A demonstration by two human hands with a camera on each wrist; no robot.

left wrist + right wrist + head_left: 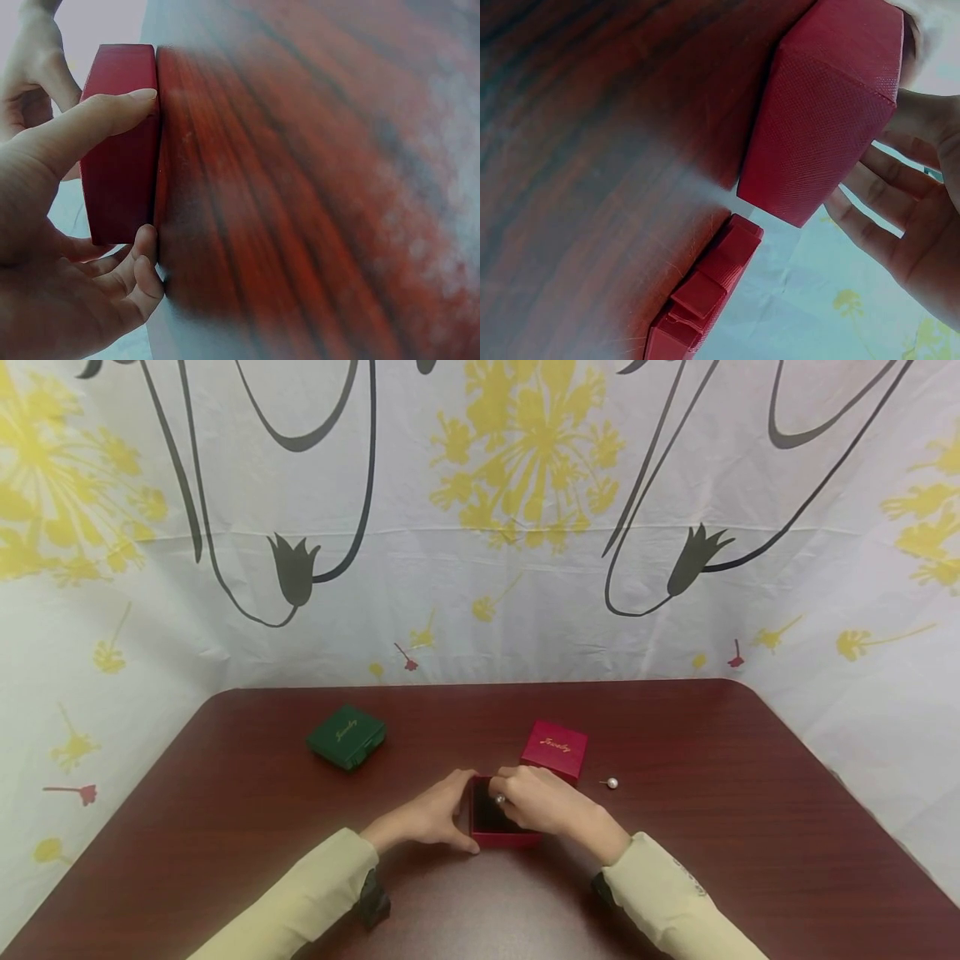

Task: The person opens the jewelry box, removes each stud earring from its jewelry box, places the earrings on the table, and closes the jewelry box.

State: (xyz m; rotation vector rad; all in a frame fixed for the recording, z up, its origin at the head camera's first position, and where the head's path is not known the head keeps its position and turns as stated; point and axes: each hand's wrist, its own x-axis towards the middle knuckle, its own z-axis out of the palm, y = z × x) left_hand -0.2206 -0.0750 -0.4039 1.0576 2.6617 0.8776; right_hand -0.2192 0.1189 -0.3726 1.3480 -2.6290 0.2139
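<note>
An uncovered red jewelry box point(504, 839) with a black inside stands on the table in front of me. My left hand point(429, 812) grips it from the left; in the left wrist view the thumb lies along its red side point(120, 180) and fingers wrap the far end. Over the box's opening is my right hand point(543, 800), its fingers bent down into it. A small shiny pearl earring point(500, 798) shows at those fingertips, partly covered by them. The right wrist view shows the box's outer wall point(821, 127), with the pinching fingertips hidden behind it.
Just behind the box lies a red lid point(555, 747) marked "Jewelry", with a bow point(699, 294) on its side. Right of it lies another pearl earring point(612, 783). A closed green jewelry box point(347, 737) stands at the back left of the brown table point(247, 827).
</note>
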